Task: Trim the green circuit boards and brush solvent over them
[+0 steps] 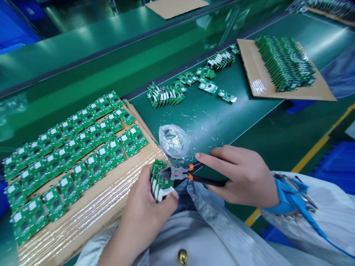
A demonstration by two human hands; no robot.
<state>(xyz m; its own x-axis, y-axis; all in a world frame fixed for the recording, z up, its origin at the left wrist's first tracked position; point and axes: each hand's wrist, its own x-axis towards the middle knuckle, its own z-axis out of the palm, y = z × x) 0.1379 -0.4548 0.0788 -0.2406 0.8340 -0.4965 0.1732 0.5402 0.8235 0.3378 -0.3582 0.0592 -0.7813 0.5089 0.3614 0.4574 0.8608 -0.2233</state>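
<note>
Black-handled cutters [179, 173] L-R, tips [166, 173] L

through my camera i see, beside the green workbench [244, 114], green floor [288, 140], a yellow line [316, 148] and blue crates [337, 164].

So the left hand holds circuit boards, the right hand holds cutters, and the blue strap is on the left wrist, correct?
Not quite: the blue strap is on the right wrist, as the head view shows. The left hand does hold circuit boards and the right hand holds cutters.
</note>
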